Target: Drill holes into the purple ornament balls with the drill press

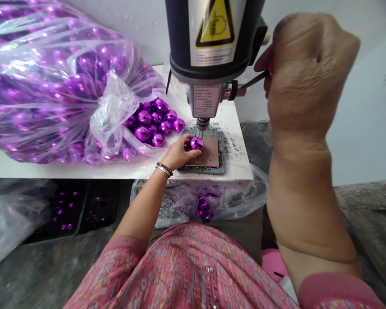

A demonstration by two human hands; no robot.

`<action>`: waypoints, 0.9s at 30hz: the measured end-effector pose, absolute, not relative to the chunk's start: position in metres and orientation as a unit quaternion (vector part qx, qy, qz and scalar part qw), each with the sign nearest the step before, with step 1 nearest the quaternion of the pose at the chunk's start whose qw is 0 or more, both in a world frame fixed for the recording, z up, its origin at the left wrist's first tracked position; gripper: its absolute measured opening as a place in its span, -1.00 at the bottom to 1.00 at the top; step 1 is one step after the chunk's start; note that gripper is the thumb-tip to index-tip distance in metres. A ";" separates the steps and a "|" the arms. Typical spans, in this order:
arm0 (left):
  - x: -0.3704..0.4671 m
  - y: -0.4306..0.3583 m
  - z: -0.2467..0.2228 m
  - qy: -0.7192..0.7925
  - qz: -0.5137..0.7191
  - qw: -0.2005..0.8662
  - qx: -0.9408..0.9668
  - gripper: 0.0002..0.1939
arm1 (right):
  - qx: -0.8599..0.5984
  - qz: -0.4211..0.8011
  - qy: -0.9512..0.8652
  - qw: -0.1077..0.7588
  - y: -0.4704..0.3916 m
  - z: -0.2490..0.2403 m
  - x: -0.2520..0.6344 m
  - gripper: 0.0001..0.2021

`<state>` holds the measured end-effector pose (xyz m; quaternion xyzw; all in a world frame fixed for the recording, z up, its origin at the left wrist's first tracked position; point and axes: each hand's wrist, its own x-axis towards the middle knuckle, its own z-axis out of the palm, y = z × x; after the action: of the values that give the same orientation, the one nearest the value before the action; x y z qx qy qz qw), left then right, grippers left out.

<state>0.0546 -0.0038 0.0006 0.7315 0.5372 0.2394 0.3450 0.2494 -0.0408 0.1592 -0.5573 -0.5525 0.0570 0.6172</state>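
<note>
My left hand (pixel 179 152) grips a shiny purple faceted ball (pixel 197 144) between thumb and fingers. The ball is just above or on a brown square board (pixel 210 153), close to the thin bit (pixel 202 134) of a bench drill press (pixel 209 43); whether they touch I cannot tell. Under the board lies the grey metal base (pixel 223 167), strewn with dark shavings. Raised at the right, my right hand (pixel 312 64) is closed around the end of the drill press lever (pixel 255 80), and a bit of its red knob shows.
A big clear plastic bag (pixel 51 94) of purple balls covers the table's left side, with loose balls (pixel 151 120) spilling from its mouth. Below the front edge of the white table (pixel 83 170) hangs an open plastic bag (pixel 238 199) with several balls. Dark crates (pixel 80 206) stand lower left.
</note>
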 end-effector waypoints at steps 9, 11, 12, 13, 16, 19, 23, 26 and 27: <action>0.072 -0.005 0.021 0.520 0.172 0.212 0.810 -0.50 | -0.560 0.072 -0.551 0.615 -0.046 0.158 0.247 -0.68; 0.074 -0.005 0.021 0.519 0.163 0.206 0.813 -0.48 | -0.551 0.069 -0.550 0.623 -0.046 0.156 0.248 -0.68; 0.075 -0.004 0.020 0.517 0.162 0.207 0.814 -0.47 | -0.548 0.066 -0.552 0.626 -0.045 0.156 0.248 -0.69; 0.075 -0.002 0.018 0.515 0.164 0.212 0.814 -0.45 | -0.544 0.064 -0.554 0.626 -0.045 0.155 0.249 -0.69; 0.074 0.004 0.012 0.500 0.176 0.235 0.815 -0.38 | -0.538 0.055 -0.568 0.621 -0.044 0.152 0.251 -0.69; 0.072 0.010 0.004 0.488 0.190 0.265 0.810 -0.32 | -0.523 0.046 -0.585 0.619 -0.048 0.144 0.251 -0.68; 0.072 0.010 -0.004 0.483 0.206 0.293 0.799 -0.29 | -0.519 0.023 -0.556 0.648 -0.059 0.122 0.247 -0.71; 0.072 0.009 -0.007 0.485 0.215 0.297 0.794 -0.29 | -0.520 0.004 -0.546 0.656 -0.065 0.106 0.245 -0.75; 0.072 0.008 -0.008 0.485 0.218 0.297 0.793 -0.29 | -0.521 -0.003 -0.545 0.657 -0.066 0.102 0.244 -0.76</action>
<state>0.0724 0.0082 -0.0078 0.7930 0.4849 0.2179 0.2975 0.2445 -0.0658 0.1017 -0.5208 -0.5454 -0.0035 0.6567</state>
